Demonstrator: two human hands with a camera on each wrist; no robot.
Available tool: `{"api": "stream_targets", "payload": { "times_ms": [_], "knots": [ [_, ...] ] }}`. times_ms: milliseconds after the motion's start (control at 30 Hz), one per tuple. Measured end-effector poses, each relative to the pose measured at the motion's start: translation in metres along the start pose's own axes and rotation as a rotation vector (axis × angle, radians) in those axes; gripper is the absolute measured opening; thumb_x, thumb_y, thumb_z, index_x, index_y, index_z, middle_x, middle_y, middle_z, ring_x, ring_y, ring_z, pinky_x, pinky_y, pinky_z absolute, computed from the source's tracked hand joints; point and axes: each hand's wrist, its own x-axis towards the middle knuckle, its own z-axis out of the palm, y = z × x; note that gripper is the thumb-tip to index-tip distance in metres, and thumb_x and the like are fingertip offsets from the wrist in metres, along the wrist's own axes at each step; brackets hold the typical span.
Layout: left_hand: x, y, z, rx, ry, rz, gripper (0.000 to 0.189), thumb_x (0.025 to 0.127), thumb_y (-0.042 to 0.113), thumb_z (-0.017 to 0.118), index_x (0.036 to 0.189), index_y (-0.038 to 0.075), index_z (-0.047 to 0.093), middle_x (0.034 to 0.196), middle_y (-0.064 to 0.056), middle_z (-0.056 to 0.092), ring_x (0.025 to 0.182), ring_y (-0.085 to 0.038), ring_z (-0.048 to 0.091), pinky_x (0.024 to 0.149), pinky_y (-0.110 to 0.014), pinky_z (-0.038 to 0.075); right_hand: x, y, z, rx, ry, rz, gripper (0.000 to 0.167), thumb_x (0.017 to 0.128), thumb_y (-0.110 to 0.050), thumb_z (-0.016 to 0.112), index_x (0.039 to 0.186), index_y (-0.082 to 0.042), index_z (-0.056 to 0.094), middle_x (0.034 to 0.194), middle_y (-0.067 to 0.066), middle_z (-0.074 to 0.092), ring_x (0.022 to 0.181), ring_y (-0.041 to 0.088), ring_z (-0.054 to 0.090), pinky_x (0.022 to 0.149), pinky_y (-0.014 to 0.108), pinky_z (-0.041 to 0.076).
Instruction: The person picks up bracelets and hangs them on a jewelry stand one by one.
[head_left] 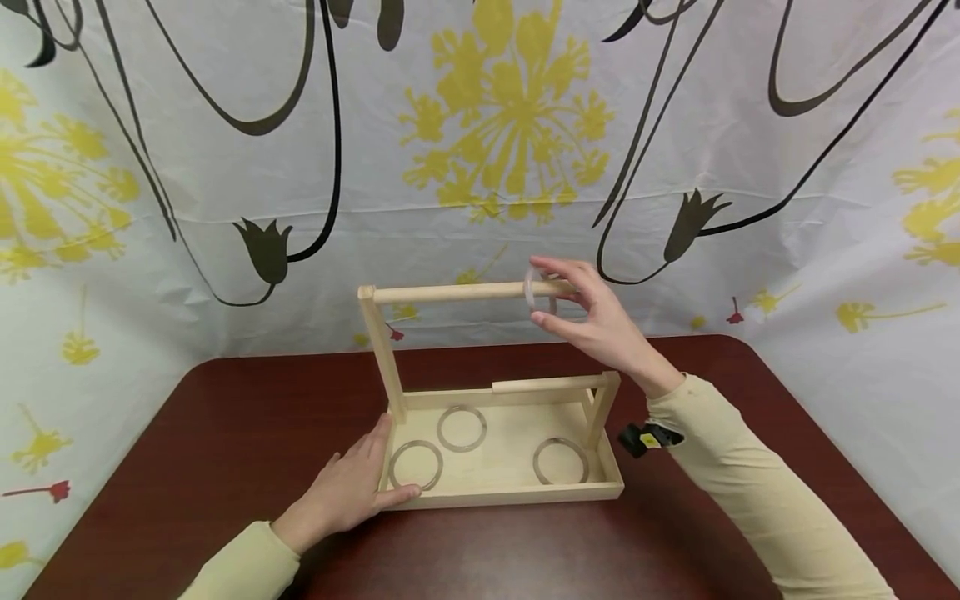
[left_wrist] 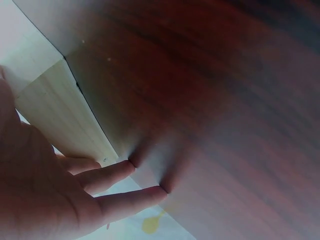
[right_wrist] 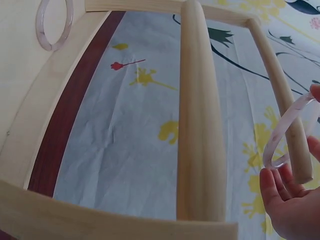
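Observation:
A pale, see-through bangle [head_left: 530, 289] encircles the upper wooden rod [head_left: 450, 292] near its free right end. My right hand [head_left: 592, 312] pinches this bangle between thumb and fingers; in the right wrist view the rod passes through the bangle [right_wrist: 281, 131]. The wooden stand [head_left: 495, 501] has a tray base, a tall left post and a short right post. My left hand [head_left: 358, 479] rests against the tray's left end, thumb on the front rim and fingers straight along the side. In the left wrist view, the fingers [left_wrist: 132, 202] extend beside the wooden wall.
Three more bangles lie in the tray: one at front left [head_left: 441, 467], one behind it [head_left: 462, 451] and one at right [head_left: 561, 440]. A shorter lower rod [head_left: 547, 384] reaches left from the right post. The dark red table [head_left: 225, 433] meets a patterned cloth [head_left: 337, 325].

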Motion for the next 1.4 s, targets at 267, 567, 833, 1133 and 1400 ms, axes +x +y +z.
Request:
{"api": "stream_targets", "payload": {
  "times_ms": [267,567,833,1133,1400],
  "knots": [
    [0.002,-0.003,0.001,-0.004,-0.009,-0.001,0.111,0.082,0.073,0.054,0.152,-0.004,0.015,0.155,-0.02,0.024,0.133,-0.035,0.039,0.088,-0.068,0.039,0.006,0.014,0.005,-0.126,0.009,-0.062,0.059,0.082,-0.002,0.076,0.137,-0.003,0.053,0.127,0.019,0.05,0.117,0.032,0.049,0.094,0.05,0.039],
    [0.002,-0.003,0.0,-0.007,-0.006,-0.001,0.111,0.082,0.072,0.055,0.152,-0.005,0.016,0.155,-0.02,0.025,0.132,-0.036,0.04,0.089,-0.068,0.038,0.015,0.033,0.005,-0.326,-0.012,-0.147,0.061,0.078,-0.027,0.082,0.134,-0.019,0.058,0.121,0.007,0.058,0.116,0.027,0.046,0.092,0.051,0.034],
    [0.001,-0.002,-0.002,-0.011,-0.007,0.001,0.11,0.082,0.071,0.056,0.152,-0.005,0.016,0.154,-0.02,0.026,0.131,-0.036,0.041,0.088,-0.068,0.038,0.02,0.032,0.006,-0.392,-0.012,-0.23,0.061,0.074,-0.027,0.085,0.129,-0.014,0.061,0.124,-0.001,0.062,0.119,0.029,0.045,0.1,0.055,0.025],
    [0.001,-0.001,-0.003,0.002,-0.001,0.002,0.11,0.082,0.07,0.057,0.151,-0.005,0.017,0.154,-0.02,0.026,0.13,-0.037,0.042,0.088,-0.068,0.039,0.022,0.026,0.007,-0.516,-0.003,-0.283,0.06,0.073,-0.033,0.085,0.124,-0.009,0.064,0.119,0.008,0.063,0.123,0.03,0.045,0.109,0.052,0.017],
    [0.001,-0.002,-0.002,0.004,-0.004,-0.001,0.11,0.082,0.071,0.056,0.151,-0.005,0.017,0.154,-0.02,0.026,0.131,-0.036,0.041,0.088,-0.068,0.038,0.025,0.019,0.009,-0.586,0.0,-0.328,0.06,0.074,-0.036,0.083,0.123,-0.006,0.065,0.118,0.011,0.063,0.121,0.029,0.048,0.113,0.046,0.013]
  ]
}}
